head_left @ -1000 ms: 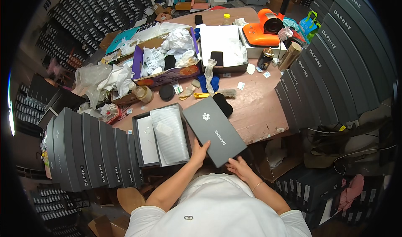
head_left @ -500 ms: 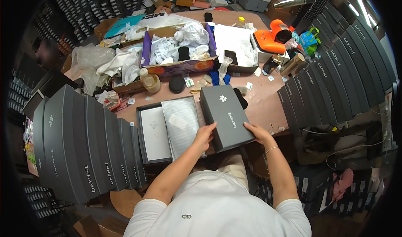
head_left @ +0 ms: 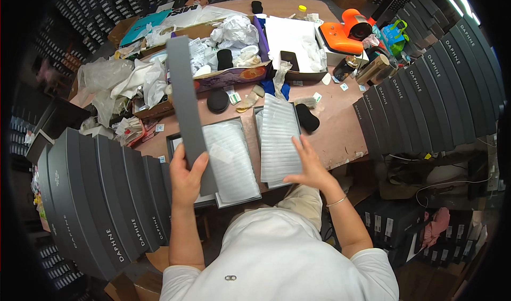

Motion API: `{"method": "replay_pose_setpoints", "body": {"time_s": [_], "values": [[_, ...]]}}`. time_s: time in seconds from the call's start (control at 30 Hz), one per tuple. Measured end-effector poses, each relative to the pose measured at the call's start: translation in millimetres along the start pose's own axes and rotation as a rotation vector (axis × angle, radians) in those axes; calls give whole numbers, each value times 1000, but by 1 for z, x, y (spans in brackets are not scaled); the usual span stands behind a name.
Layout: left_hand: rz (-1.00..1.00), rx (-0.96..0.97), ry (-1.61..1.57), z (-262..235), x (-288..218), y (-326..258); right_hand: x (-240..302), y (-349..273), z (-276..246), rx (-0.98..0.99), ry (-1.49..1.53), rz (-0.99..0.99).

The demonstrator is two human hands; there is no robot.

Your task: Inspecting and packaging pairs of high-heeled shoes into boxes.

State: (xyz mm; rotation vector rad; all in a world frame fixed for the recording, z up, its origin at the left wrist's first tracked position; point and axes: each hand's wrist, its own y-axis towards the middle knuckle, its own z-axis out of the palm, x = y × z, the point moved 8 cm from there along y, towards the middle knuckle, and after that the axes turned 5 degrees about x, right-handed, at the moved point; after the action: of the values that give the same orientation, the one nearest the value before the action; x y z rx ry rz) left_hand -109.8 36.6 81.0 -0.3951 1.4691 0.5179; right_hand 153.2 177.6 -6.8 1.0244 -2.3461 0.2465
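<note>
My left hand (head_left: 186, 181) grips a dark grey shoebox lid (head_left: 187, 99), which stands nearly on edge above the left open box. That box (head_left: 242, 201) is mostly hidden by the lid, and a white translucent foam wrap (head_left: 232, 162) lies over its right part. To its right is a second open grey box (head_left: 257, 121) with another white foam wrap (head_left: 279, 141) lying across the top; what is under it is hidden. My right hand (head_left: 314, 168) hovers at this box's right side, fingers spread, holding nothing.
Stacks of grey shoeboxes rise at the left (head_left: 82, 194) and right (head_left: 426, 93). Behind the boxes sit a purple carton (head_left: 229, 77) full of crumpled paper, a black round pad (head_left: 218, 101), a black bundle (head_left: 307, 118) and an orange device (head_left: 340, 38).
The right box's lid has come off and moved left and up in my left hand, baring the foam wrap. My right hand has let go of the box.
</note>
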Motion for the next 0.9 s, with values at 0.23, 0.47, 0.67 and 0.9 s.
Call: {"method": "replay_pose_setpoints", "body": {"time_s": [0.23, 0.47, 0.67, 0.9], "values": [[-218, -94, 718, -65, 98, -49, -113, -18, 41, -233, 154, 232], [-126, -67, 741, -34, 149, -56, -80, -96, 57, 616, 1263, 706], [130, 143, 744, 30, 91, -27, -92, 65, 84, 61, -100, 113], [-13, 273, 323, 93, 117, -30, -100, 117, 80, 266, -305, 141]]}}
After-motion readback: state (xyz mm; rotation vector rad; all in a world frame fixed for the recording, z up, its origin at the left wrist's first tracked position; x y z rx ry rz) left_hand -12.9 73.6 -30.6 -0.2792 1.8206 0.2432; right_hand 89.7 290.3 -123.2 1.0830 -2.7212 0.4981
